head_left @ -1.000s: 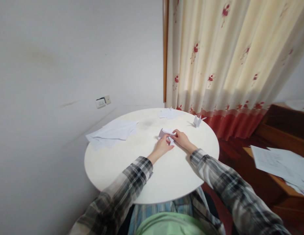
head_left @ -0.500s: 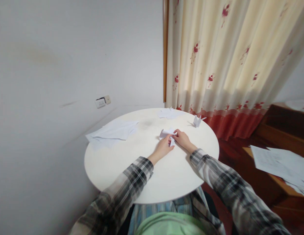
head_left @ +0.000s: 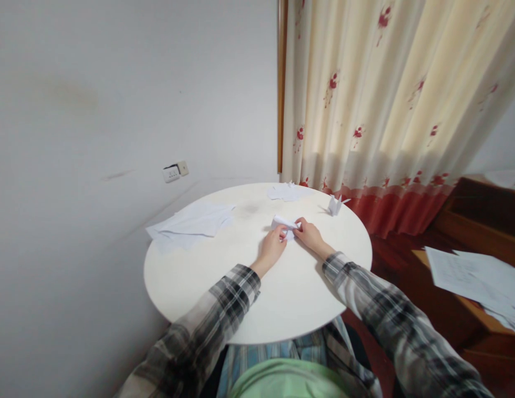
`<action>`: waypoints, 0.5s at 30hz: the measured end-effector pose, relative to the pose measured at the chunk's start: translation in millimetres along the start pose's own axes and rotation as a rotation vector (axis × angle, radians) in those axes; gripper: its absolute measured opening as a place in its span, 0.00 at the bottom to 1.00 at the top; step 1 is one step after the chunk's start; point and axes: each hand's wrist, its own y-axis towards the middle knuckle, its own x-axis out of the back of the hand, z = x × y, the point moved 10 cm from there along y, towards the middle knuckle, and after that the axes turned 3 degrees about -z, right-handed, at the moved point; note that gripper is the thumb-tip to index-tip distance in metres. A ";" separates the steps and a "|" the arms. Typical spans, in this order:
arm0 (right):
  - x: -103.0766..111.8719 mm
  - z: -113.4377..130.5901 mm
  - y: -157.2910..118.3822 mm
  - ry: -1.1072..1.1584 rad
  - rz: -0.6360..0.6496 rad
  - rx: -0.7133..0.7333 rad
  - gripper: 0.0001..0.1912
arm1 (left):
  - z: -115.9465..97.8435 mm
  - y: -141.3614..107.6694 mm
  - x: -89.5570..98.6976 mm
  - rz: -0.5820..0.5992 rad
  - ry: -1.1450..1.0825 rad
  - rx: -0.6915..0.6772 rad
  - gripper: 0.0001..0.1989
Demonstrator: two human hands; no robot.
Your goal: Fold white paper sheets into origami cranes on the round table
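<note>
A small piece of folded white paper (head_left: 284,222) is between my two hands, over the middle of the round white table (head_left: 191,282). My left hand (head_left: 272,247) pinches its near left side with thumb and fingers. At its right end my right hand (head_left: 309,233) grips the edge between thumb and forefinger. The fingers cover part of the paper, so its full shape is hidden. Beyond my right hand stands a folded paper crane (head_left: 334,205) with pointed tips.
Large white sheets (head_left: 191,222) lie at the table's left edge, with smaller paper pieces (head_left: 284,191) at the back. A wall with a socket (head_left: 171,174) borders the left. Behind hangs a flowered curtain (head_left: 365,110). Printed papers (head_left: 473,276) rest on wooden furniture at right.
My left hand has shifted slightly up and left, its fingers drawn together on the paper. The paper's near part shows less than before. My right hand has barely moved.
</note>
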 end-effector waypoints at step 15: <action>2.6 -4.5 -0.2 -0.040 -0.012 -0.040 0.14 | -20.4 -5.9 -9.5 0.127 0.060 -0.135 0.17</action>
